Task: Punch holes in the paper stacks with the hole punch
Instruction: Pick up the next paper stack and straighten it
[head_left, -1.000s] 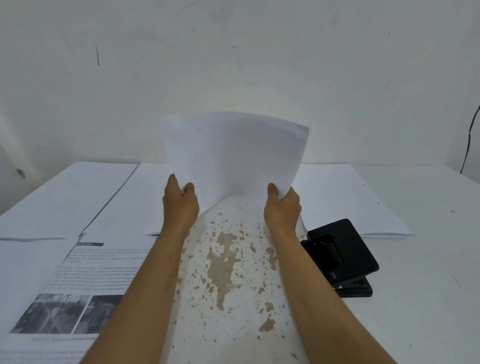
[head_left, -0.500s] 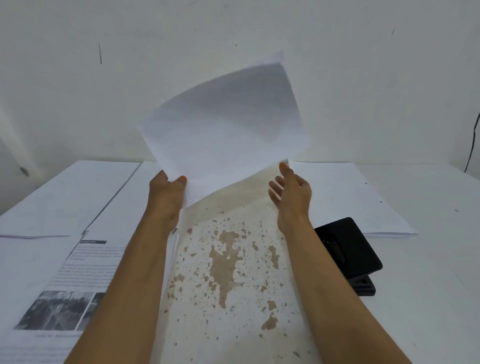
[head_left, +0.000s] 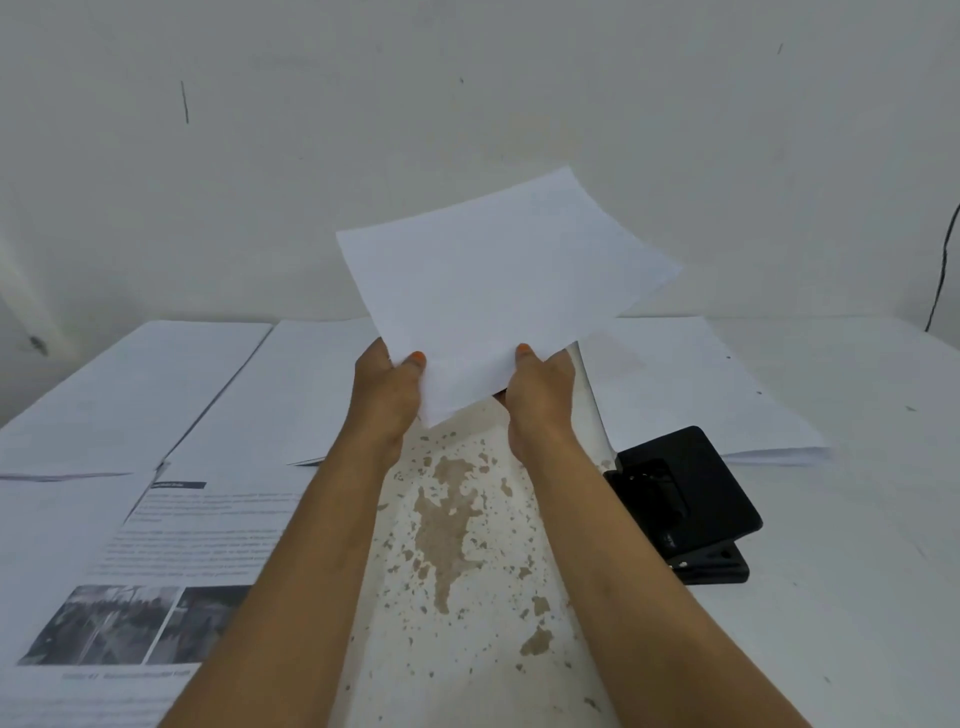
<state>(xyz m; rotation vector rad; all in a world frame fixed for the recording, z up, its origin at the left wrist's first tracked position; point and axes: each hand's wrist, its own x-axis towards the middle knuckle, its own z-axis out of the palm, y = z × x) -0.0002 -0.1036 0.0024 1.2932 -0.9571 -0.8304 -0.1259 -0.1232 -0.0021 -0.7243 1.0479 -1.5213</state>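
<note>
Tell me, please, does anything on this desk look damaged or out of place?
Yes: the table between the forearms is patchy, its white coating flaked away to brown. The hole punch sits askew beside it.

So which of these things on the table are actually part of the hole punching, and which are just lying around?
Part of the job:
- held sheets of paper, gripped by the left hand and the right hand
- black hole punch
- white paper stack behind the punch
- paper stacks at the left

Just lying about:
- printed page with photos
- black cable on the wall
</note>
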